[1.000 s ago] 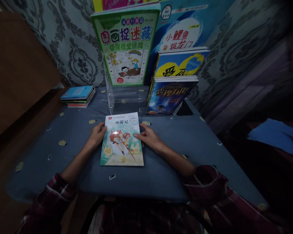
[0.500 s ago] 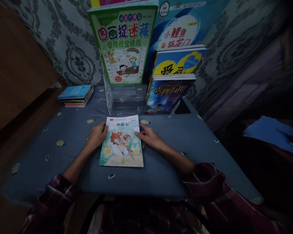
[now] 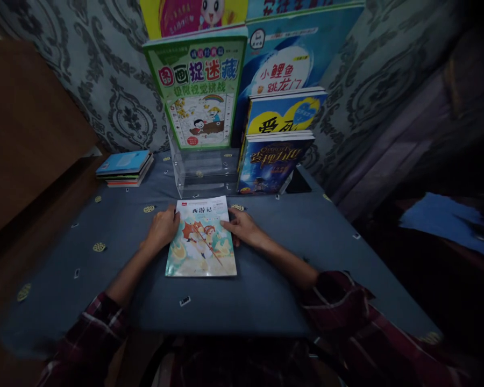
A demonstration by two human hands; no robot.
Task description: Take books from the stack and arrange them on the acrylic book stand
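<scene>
A thin paperback book (image 3: 201, 247) with an illustrated cover lies face up near the middle of the table, its title toward the far side. My left hand (image 3: 163, 228) grips its left edge, thumb along the cover's side. On the opposite edge, my right hand (image 3: 246, 228) holds the book with the thumb on the cover and the other fingers partly hidden at the side and beneath. Just beyond the book stands a clear acrylic book rack (image 3: 204, 183). A green picture book (image 3: 204, 91) leans in its left part.
Right of the green book, the rack bears a dark blue book (image 3: 272, 164), a yellow-and-blue book (image 3: 284, 113) and a teal book (image 3: 298, 59). A small stack of books (image 3: 125, 166) sits at the table's back left. Patterned curtains (image 3: 133, 107) hang behind the grey-blue tablecloth (image 3: 116, 226).
The camera view has tilted up slightly, so more of the upper rack books shows. Both hands keep hold of the book, which stays nearly in place on the table.
</scene>
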